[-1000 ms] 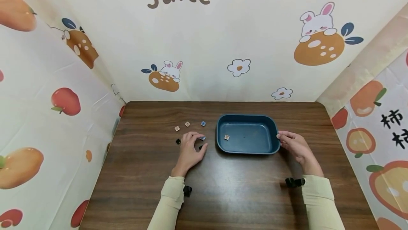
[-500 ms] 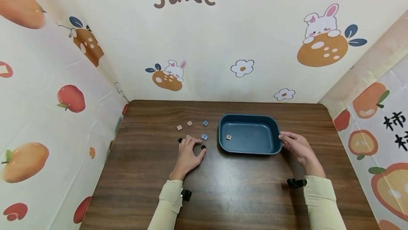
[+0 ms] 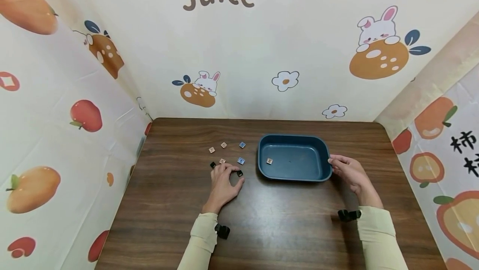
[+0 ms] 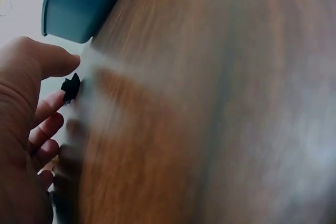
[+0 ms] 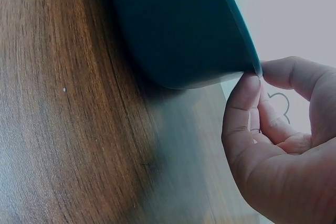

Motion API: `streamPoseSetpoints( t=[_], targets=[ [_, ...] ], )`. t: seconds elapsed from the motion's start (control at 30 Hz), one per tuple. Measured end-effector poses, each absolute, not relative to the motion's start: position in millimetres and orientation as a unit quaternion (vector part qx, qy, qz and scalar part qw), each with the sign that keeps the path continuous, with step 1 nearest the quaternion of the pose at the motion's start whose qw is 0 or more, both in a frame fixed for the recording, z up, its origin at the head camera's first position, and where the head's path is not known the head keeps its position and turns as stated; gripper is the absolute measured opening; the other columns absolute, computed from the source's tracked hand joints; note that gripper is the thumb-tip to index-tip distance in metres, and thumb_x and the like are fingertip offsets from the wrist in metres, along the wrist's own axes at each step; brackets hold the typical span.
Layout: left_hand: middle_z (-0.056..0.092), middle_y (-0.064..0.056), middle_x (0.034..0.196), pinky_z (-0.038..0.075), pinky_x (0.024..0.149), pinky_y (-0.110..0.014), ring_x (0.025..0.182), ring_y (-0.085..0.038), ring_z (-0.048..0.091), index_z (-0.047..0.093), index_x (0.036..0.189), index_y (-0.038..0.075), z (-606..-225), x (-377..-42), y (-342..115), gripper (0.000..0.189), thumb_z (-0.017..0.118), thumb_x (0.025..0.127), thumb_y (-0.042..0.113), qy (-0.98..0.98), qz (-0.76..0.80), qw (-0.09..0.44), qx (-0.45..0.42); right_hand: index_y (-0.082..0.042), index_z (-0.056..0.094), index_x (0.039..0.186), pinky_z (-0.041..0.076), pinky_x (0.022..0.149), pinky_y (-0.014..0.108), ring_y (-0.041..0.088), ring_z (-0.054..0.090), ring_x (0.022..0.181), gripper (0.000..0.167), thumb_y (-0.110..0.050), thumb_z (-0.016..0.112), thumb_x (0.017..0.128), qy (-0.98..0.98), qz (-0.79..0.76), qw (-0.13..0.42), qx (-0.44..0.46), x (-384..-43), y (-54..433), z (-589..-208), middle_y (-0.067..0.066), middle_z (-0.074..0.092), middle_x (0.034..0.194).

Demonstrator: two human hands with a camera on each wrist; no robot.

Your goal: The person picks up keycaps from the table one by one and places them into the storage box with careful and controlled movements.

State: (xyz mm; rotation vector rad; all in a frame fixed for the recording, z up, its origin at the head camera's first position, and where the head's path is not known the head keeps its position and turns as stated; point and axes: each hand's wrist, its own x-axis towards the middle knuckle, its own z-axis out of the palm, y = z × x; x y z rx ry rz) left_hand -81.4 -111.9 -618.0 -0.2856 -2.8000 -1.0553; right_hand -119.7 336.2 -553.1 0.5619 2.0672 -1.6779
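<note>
My left hand (image 3: 223,187) is over the table with thumb and index finger apart. Between them lies a small black cube (image 3: 240,173), which in the left wrist view appears close to a fingertip (image 4: 51,100) while the thumb stays clear of it. My right hand (image 3: 349,174) pinches the right rim of a dark blue tray (image 3: 295,175) between thumb and fingers, as the right wrist view confirms. Inside the tray, toward its left, sits one pale cube (image 3: 269,161). Beside the left hand's fingers are a second black cube (image 3: 213,164) and a pale pinkish cube (image 3: 222,161).
Two blue cubes, a nearer one (image 3: 241,161) and a farther one (image 3: 242,144), lie left of the tray. Pale cubes (image 3: 212,149) are farther left. Printed cloth (image 3: 247,53) hangs behind the wooden table (image 3: 284,220) and along both sides.
My left hand's index finger has left the nearer blue cube and come to the black one, uncovering the pale pinkish cube. The right hand keeps its pinch on the tray. The head view shifted slightly.
</note>
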Motion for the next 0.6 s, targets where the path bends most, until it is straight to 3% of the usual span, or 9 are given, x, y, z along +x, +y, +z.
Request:
streamPoseSetpoints(
  t=[0.6],
  targets=[
    [0.063,-0.002,0.118,0.031,0.106,-0.051,0.116,-0.029,0.051,0.076,0.112,0.019,-623.4,-81.4,-109.2,0.025,0.081,0.091,0.031,-0.939,-0.322,0.087,-0.088,-0.001,0.055,0.148,0.058,0.085,0.013,0.000,0.065,0.094,0.060,-0.041,0.066,0.105,0.756,-0.592,0.196,0.198,-117.3,333.5,-551.6,-0.022,0.066,0.102]
  ],
)
